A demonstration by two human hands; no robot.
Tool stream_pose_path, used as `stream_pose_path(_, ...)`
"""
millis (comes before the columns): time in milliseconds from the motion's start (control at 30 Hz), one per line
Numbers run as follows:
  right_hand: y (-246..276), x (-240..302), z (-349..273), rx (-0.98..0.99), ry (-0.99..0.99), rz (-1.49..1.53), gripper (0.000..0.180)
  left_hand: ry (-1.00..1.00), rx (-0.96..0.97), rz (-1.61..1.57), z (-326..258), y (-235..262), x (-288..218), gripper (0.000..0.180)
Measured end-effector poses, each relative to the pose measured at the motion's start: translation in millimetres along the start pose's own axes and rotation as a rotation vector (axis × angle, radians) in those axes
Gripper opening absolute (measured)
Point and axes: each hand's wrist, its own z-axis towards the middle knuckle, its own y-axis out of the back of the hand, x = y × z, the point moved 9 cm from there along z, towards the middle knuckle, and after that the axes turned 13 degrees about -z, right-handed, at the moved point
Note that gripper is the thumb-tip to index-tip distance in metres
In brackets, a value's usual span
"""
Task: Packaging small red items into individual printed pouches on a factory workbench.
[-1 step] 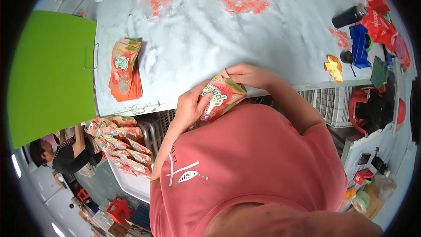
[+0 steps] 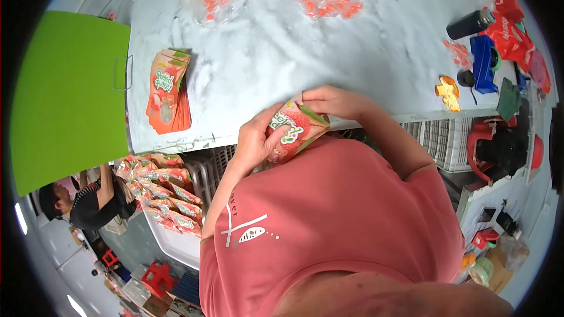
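A peach-pink printed candy pouch (image 2: pixel 302 129) is held tilted at the table's near edge, close against my shirt. My left hand (image 2: pixel 256 141) grips its left side, with the thumb lying across the printed front and the other fingers behind. At the pouch's upper end, my right hand (image 2: pixel 332 102) has its fingers closed on the edge; the fingertips are partly hidden. Left of my hands, a fanned stack of flat pouches (image 2: pixel 167 91) of like print lies on the table. Whether the held pouch has anything inside cannot be seen.
Small wrapped red-orange candies (image 2: pixel 326 0) are spread across the far side of the white table (image 2: pixel 252 58). Filled pouches (image 2: pixel 167 191) crowd a white tray (image 2: pixel 176 249) at lower left. A dark bottle (image 2: pixel 470 23) and blue holder (image 2: pixel 483 63) are at right. Another person (image 2: pixel 94 199) works beyond the green panel (image 2: pixel 70 100).
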Motion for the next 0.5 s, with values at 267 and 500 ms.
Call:
stream_pose_path(267, -10, 34, 7, -0.001, 0.146, 0.205, 0.053, 0.054, -0.079, -0.26, 13, 15, 15, 0.05)
stream_pose_path(500, 8, 54, 26, -0.188, 0.311, 0.098, 0.047, 0.052, -0.164, -0.445, 11, 13, 29, 0.032)
